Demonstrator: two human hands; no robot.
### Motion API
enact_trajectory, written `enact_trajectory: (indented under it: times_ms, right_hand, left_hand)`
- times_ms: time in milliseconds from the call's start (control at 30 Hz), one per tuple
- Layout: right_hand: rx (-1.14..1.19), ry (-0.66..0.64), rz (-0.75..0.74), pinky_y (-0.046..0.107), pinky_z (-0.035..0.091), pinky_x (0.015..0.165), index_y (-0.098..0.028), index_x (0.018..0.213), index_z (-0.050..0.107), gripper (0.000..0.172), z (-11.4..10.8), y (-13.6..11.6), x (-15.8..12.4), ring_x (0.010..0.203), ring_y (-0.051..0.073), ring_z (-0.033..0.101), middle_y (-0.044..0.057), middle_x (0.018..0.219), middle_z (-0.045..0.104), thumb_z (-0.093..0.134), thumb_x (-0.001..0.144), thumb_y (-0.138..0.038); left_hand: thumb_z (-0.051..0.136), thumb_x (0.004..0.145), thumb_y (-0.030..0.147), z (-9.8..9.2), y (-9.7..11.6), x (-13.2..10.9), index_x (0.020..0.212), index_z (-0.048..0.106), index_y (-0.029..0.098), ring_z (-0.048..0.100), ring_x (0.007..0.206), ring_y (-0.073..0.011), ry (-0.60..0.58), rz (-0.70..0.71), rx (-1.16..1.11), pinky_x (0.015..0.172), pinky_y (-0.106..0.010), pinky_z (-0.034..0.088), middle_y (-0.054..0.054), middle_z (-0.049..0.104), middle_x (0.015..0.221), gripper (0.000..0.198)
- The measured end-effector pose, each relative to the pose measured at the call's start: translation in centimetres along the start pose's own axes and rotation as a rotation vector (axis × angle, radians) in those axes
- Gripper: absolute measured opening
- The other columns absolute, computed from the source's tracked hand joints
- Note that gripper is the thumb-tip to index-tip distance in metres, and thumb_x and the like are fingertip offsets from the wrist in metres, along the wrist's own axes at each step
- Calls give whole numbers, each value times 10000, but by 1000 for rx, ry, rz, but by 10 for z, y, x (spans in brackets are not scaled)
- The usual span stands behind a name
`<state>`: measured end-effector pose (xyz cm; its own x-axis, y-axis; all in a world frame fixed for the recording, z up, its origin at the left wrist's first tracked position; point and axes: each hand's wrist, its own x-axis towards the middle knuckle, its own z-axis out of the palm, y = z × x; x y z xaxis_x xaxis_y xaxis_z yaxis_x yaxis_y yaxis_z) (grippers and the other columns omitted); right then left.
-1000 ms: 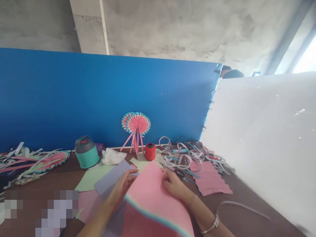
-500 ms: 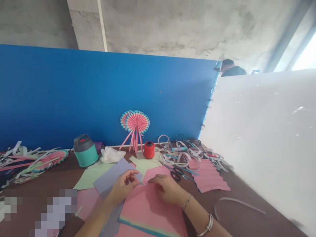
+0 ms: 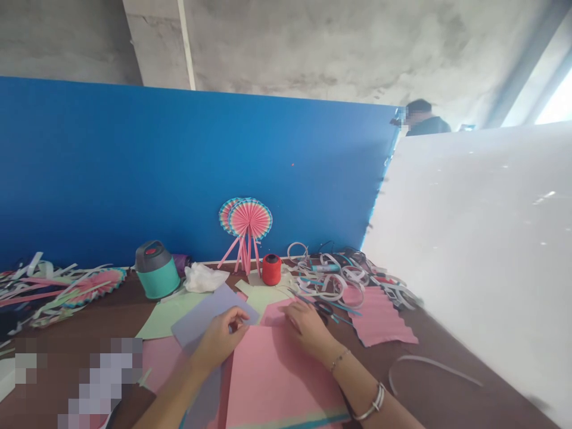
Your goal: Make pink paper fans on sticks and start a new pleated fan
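Observation:
In front of me lies a pink sheet of paper (image 3: 272, 369) with a yellow, green and blue band along its near edge. My left hand (image 3: 223, 339) is at the sheet's far left corner, its fingers curled and the thumb against the paper. My right hand (image 3: 308, 328) is closed at the far edge on the right; its fingertips reach past that edge and partly hide the grip. More pink paper shows beneath the sheet. A lilac sheet (image 3: 192, 325) lies under and beside my left hand. Scissors (image 3: 324, 308) lie just beyond my right hand.
Pink folded fans (image 3: 250, 219) stand against the blue partition (image 3: 134, 161). Nearby are a red thread spool (image 3: 271, 271), a white plastic bag (image 3: 205, 278) and a teal-grey container (image 3: 157, 271). Paper strips (image 3: 330, 280) and a pleated pink sheet (image 3: 379, 316) lie right. A person (image 3: 424, 118) is behind the white partition (image 3: 482, 226).
The pink sheet has turned slightly and shifted nearer and to the right, its banded edge now lower. My right hand has moved a little away from my left, and its fingers have lifted forward.

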<state>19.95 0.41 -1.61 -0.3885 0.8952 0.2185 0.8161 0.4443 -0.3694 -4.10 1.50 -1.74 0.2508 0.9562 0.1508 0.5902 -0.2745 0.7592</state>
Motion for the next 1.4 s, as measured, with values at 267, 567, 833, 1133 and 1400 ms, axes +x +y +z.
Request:
enact_trajectory:
  times_ms: [267,567,833,1133,1400]
  right_hand:
    - [-83,152,262,345,351,810,-217,986,668,316,3,23,4,1025,239,529,80,1071,649,450,808,-74]
    - [-123,163,343,334,329,835,-219,956,669,334,3,20,4,1035,223,518,54,1076,643,435,774,-64]
    - [-384,311,613,361,287,948,-159,1107,634,459,-14,51,1,1115,250,483,107,1156,613,441,712,-29]
    - [-232,597,514,491,275,974,-155,1139,577,415,-8,59,5,1019,259,530,104,945,646,399,774,-67]
    - [502,867,146,322,507,688,-187,1299,377,416,5,41,7,787,169,574,68,938,541,416,892,-269]
  left_hand:
    - [459,757,235,-4,13,-6,667,609,209,569,752,-181,-87,54,318,646,-264,400,-20,612,752,176]
    - [540,812,357,7,-5,-6,1116,629,289,478,1173,-251,-74,349,435,988,-428,374,-42,568,1261,324]
    - [536,832,399,10,-8,-7,1127,630,307,472,1193,-245,-101,438,433,997,-420,390,-23,587,1254,323]
    - [530,838,336,9,-1,-7,1087,655,272,504,1150,-229,-101,409,386,986,-407,410,-39,625,1191,286]
    - [466,866,275,9,2,-6,1056,658,273,539,1078,-204,-6,384,302,968,-388,420,-36,653,1102,270]
